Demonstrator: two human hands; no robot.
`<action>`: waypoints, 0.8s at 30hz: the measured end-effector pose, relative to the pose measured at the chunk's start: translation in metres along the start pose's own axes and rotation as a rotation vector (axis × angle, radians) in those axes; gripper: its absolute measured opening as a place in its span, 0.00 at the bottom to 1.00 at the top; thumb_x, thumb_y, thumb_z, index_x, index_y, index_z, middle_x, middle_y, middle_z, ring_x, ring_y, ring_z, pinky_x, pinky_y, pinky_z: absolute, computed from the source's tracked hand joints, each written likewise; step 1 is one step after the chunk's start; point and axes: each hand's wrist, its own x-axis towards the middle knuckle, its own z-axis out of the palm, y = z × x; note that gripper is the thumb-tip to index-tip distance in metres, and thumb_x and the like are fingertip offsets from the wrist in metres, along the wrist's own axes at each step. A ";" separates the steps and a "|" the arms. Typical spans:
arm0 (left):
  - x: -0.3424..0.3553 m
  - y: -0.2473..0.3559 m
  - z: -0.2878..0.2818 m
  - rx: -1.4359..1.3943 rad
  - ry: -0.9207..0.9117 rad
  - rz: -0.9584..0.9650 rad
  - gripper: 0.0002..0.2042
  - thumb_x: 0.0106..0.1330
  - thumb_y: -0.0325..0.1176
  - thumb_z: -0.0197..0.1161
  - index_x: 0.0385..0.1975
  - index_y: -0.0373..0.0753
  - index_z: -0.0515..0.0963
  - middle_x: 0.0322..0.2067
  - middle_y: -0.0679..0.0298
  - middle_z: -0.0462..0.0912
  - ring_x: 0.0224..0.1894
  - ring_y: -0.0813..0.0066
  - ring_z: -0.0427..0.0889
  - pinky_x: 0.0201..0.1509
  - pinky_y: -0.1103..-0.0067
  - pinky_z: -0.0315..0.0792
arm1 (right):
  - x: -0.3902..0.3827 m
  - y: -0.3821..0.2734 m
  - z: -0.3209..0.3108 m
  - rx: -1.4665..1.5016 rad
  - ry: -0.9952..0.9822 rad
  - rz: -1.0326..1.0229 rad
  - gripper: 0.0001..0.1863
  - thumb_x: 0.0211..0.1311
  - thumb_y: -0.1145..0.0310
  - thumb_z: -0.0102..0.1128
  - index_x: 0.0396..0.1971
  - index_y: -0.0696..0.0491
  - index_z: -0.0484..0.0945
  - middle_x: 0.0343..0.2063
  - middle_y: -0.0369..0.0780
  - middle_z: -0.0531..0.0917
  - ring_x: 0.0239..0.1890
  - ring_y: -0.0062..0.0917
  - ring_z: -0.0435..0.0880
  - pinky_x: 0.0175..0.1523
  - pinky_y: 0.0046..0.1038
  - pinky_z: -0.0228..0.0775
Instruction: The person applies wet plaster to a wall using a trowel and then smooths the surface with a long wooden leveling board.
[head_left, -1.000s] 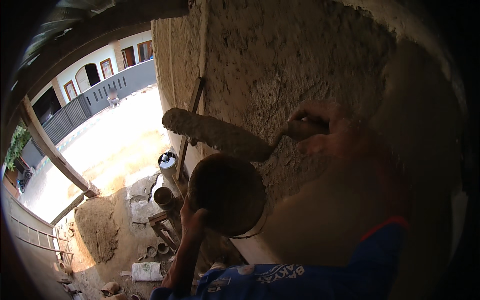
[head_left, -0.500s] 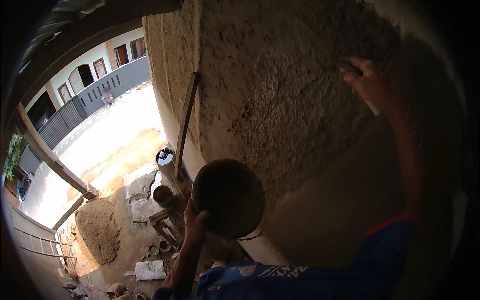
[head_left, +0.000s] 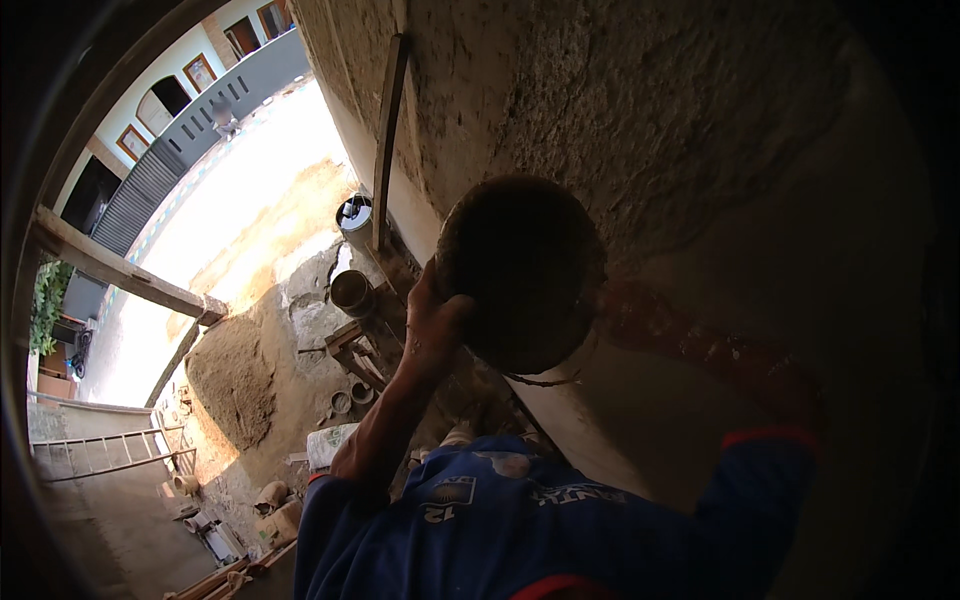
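1. Head view, far left: a plant [head_left: 48,305] shows at the edge, and a ladder [head_left: 110,455] stretches across the lower left.
2. Just inward, a beam [head_left: 130,265] slants across the bright yard. Beyond it stand a gate [head_left: 140,200] and, across the sunlit ground, a person [head_left: 225,120], low down before a grey fence.
3. A sand heap [head_left: 235,385] lies partly in shade on the ground below the beam's end.
4. Next come a pale sack [head_left: 328,447], two small pots [head_left: 341,402] side by side, a wooden stand [head_left: 355,350] and, near it, a round tub [head_left: 351,292].
5. Farther up, a dark pail [head_left: 355,213] stands near the foot of a plank [head_left: 390,130], which leans along the wall.
6. The left hand [head_left: 437,315] grips the bucket's left side, fingers closed on it, thumb lying over the edge.
7. The bucket [head_left: 520,270] is held up in front of the wall, above the blue shirt [head_left: 480,520]; its inside is dark.
8. The right hand [head_left: 625,308] is at the bucket's right rim, in deep shadow; I cannot tell whether its fingers are spread, narrowed or holding something.
9. The wall [head_left: 680,130] fills the right, coarse higher up and smoother lower down.
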 end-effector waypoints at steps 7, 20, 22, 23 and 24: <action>0.000 -0.007 -0.008 0.020 0.004 0.008 0.29 0.45 0.23 0.51 0.53 0.28 0.65 0.44 0.57 0.76 0.45 0.73 0.74 0.50 0.78 0.69 | 0.041 -0.001 -0.057 0.871 -0.304 0.447 0.26 0.53 0.61 0.60 0.51 0.55 0.70 0.36 0.49 0.81 0.42 0.39 0.81 0.45 0.35 0.74; 0.003 0.000 -0.015 -0.045 0.018 0.053 0.30 0.45 0.21 0.51 0.55 0.28 0.64 0.46 0.56 0.76 0.46 0.69 0.76 0.51 0.78 0.71 | 0.076 0.095 -0.289 0.692 -0.065 0.559 0.27 0.45 0.69 0.66 0.50 0.54 0.71 0.34 0.44 0.79 0.36 0.29 0.80 0.42 0.32 0.73; 0.006 -0.005 -0.016 -0.071 0.013 0.080 0.30 0.44 0.21 0.50 0.55 0.29 0.64 0.46 0.56 0.76 0.46 0.69 0.76 0.51 0.78 0.71 | 0.079 0.103 -0.316 0.732 -0.017 0.554 0.26 0.47 0.68 0.64 0.50 0.55 0.71 0.30 0.42 0.79 0.31 0.25 0.79 0.37 0.29 0.72; 0.007 -0.006 -0.015 -0.060 0.011 0.072 0.30 0.44 0.20 0.50 0.55 0.29 0.64 0.46 0.55 0.76 0.47 0.69 0.76 0.51 0.78 0.71 | 0.079 0.106 -0.325 0.781 0.026 0.546 0.25 0.49 0.68 0.62 0.49 0.57 0.71 0.27 0.39 0.79 0.25 0.20 0.77 0.31 0.26 0.72; 0.000 0.003 -0.028 -0.010 0.067 0.079 0.30 0.44 0.20 0.50 0.55 0.29 0.64 0.46 0.55 0.76 0.48 0.69 0.76 0.51 0.78 0.70 | 0.090 0.110 -0.320 0.897 0.060 0.499 0.25 0.50 0.67 0.62 0.50 0.58 0.71 0.26 0.39 0.80 0.25 0.20 0.77 0.30 0.26 0.72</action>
